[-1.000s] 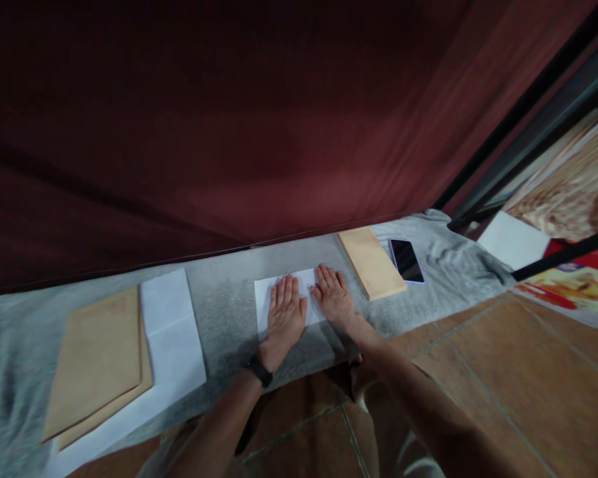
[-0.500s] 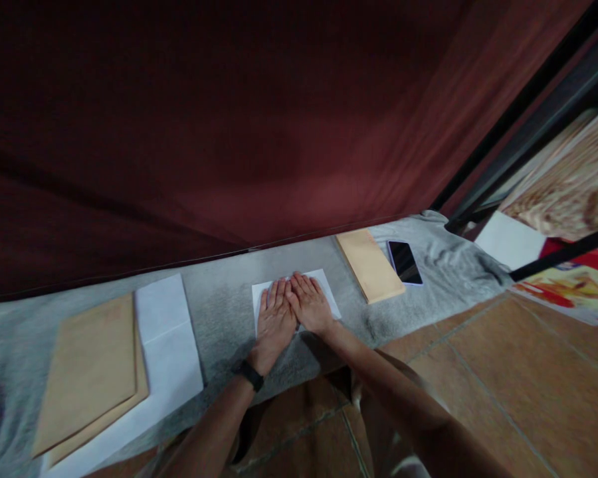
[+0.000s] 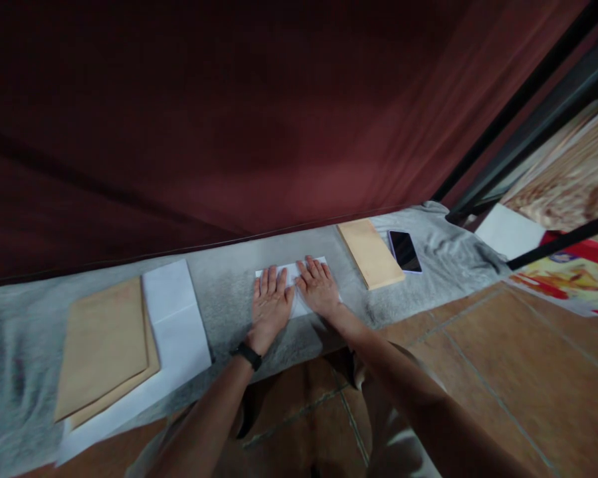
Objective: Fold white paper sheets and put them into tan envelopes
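Observation:
A white sheet of paper point(image 3: 299, 307), which looks folded, lies on the grey cloth in front of me. My left hand point(image 3: 271, 302) presses flat on its left part, fingers stretched out, with a dark band on the wrist. On its right part rests my right hand point(image 3: 319, 287), palm down, fingers spread a little. A small gap of bare paper shows between the two hands. Much of the sheet is hidden under them.
Brown envelopes point(image 3: 104, 345) lie on white paper sheets point(image 3: 182, 332) at the left. To the right are a stack of tan envelopes point(image 3: 371, 252) and a phone point(image 3: 404, 251). The grey cloth point(image 3: 224, 279) runs along a dark red curtain point(image 3: 259, 146). Black bars point(image 3: 508, 139) stand at the right.
My hands have slid apart, the left one to the left and the right one to the right, baring the paper's middle. The view has shifted slightly.

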{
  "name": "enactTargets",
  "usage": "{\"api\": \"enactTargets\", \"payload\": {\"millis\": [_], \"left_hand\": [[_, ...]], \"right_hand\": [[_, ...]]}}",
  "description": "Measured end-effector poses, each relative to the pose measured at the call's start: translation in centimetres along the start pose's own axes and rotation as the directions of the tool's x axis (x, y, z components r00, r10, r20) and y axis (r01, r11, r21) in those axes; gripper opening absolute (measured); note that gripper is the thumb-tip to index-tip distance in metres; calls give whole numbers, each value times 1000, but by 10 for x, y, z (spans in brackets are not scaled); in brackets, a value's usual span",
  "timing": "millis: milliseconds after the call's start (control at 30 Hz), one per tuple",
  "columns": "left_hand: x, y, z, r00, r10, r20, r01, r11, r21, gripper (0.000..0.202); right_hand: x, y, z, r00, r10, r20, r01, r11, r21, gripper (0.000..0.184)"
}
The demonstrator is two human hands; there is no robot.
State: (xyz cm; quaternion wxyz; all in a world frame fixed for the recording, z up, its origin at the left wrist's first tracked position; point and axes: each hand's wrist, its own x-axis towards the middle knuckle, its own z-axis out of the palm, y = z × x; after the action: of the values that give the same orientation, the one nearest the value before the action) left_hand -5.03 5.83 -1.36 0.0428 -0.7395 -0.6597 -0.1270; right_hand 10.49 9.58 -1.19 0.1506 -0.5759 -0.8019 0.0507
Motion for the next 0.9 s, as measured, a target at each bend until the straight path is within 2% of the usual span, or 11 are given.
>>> {"api": "enactTargets", "payload": {"millis": [333,500,600,667,800,900], "left_hand": [[-7,-11,6,998,-65,0,65,998,-17,67],[-10,-17,0,994,-103,30,102,995,16,62],[-10,-11,-6,994,-111,-2,111,993,34,61],[-12,-1,-9,999,-49,-17,49,999,7,61],[-19,27,-11,987,159,14,-157,985,-77,59],[-23,35,-8,977,210,49,-205,975,-82,59]], "right_hand": [[-13,27,-7,998,62,-17,-63,997,-38,59],[-15,36,-7,998,56,-32,-59,996,-72,60],[-14,37,-7,998,59,-37,-62,994,-89,59],[-14,37,-7,997,63,-43,-67,993,-93,59],[-14,37,-4,996,65,-59,-70,994,-86,59],[-14,38,-2,996,60,-70,-65,995,-75,59]]}}
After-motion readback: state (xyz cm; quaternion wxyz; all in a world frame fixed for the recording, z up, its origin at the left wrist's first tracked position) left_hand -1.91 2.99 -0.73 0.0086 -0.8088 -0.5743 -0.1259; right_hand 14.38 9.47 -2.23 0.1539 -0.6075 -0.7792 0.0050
